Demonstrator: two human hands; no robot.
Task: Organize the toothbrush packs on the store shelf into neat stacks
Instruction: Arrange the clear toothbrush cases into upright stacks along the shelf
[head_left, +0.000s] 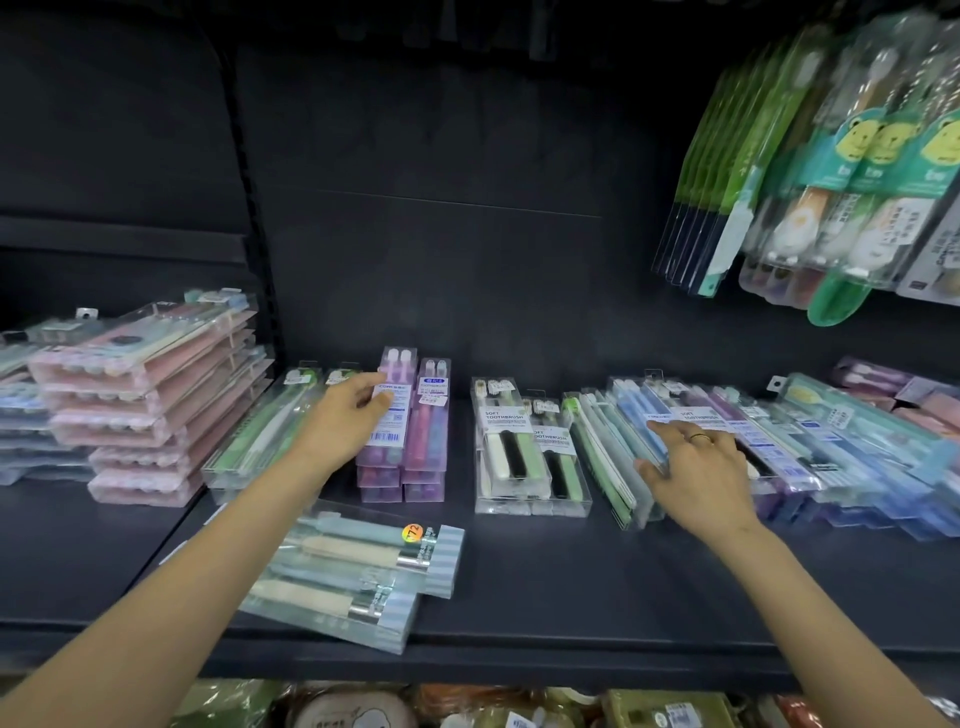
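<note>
On the black shelf (571, 582) lie several groups of toothbrush packs. My left hand (345, 418) reaches to the purple packs (410, 447), two stacks side by side, its fingertips touching the top pack of the left stack. My right hand (696, 467) lies with spread fingers on the slanted row of blue and purple packs (810, 467), index finger pointing at a label. Between the hands stand the clear "soft toothbrush" packs (524, 462). Green packs (260, 436) lie left of my left hand. Two teal and beige packs (358, 571) lie askew near the front edge.
Pink pack stacks (150, 395) fill the shelf section at the left. Hanging green and children's toothbrush packs (831, 171) dangle at the upper right. More packs (893, 389) lie at the far right. A lower shelf with packaged goods (467, 709) shows below the front edge.
</note>
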